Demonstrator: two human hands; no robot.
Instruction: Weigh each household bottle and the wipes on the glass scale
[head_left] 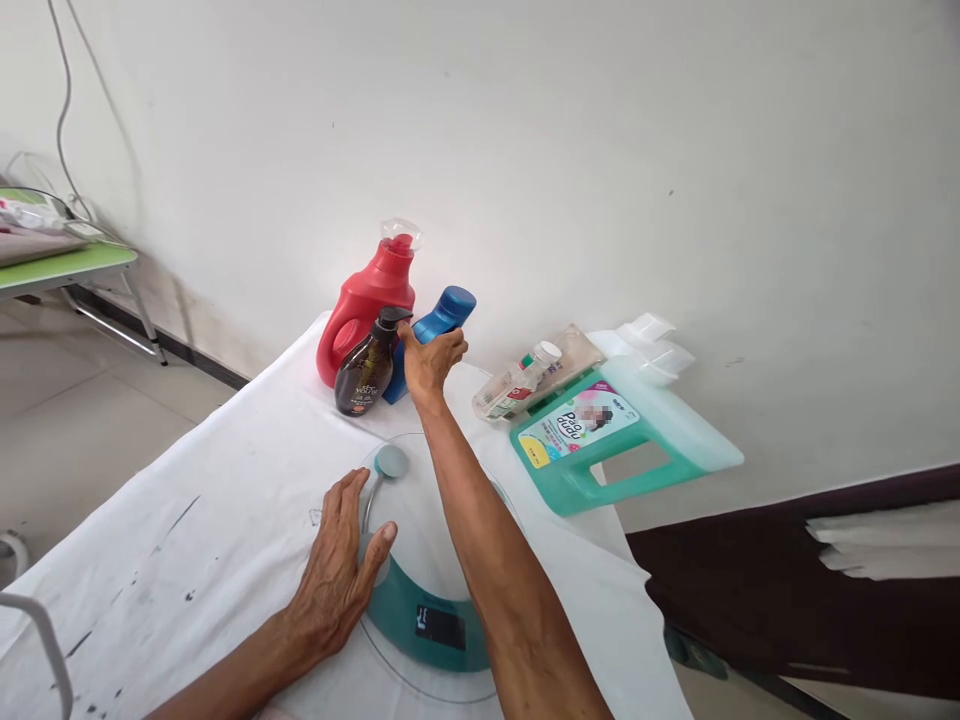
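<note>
My right hand [431, 365] reaches across a round glass scale [420, 650] and is closed around a blue bottle [444, 310]; the hand hides the bottle's middle. Right beside it, on its left, is a dark pump bottle [365, 370] with a black pump head, close to my thumb. Behind both is a red jug [367, 300] with a handle and clear plastic over its top. My left hand [337, 560] lies at the left edge of the scale, fingers stretched out and holding nothing. The scale's small dark display shows lit digits, too small to read surely.
A green-and-white detergent jug [577, 490] lies at the right of the white-clothed table [225, 530]. A clear bottle with a white cap [546, 353] and a clear pouch [574, 350] are beside it. The wall stands close behind. A green folding table [75, 265] is at far left.
</note>
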